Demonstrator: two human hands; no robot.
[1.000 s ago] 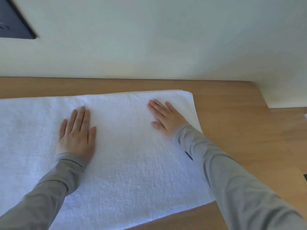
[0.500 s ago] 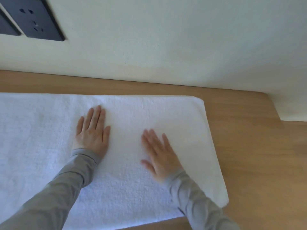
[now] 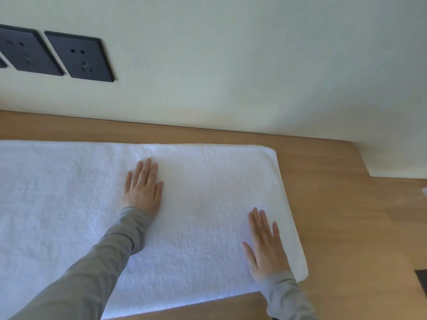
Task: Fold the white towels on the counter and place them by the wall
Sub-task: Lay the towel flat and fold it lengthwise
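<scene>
The pale wall fills the top of the view, with the wooden bench running along its foot. A white towel lies spread across most of the bench, its far edge near the wall but with a strip of bare wood between, its right end doubled over in a rounded fold. Two dark wall sockets sit up on the left.

The left hand is pressed flat on the towel's middle, fingers spread and holding nothing. The right hand lies flat just inside the folded right end, its grip likewise wide and empty.

I'd guess the risk is the layers creeping: palms pushing sideways could skew the fold or drag the near edge off the bench.

No brand, label or writing can be read anywhere.
</scene>
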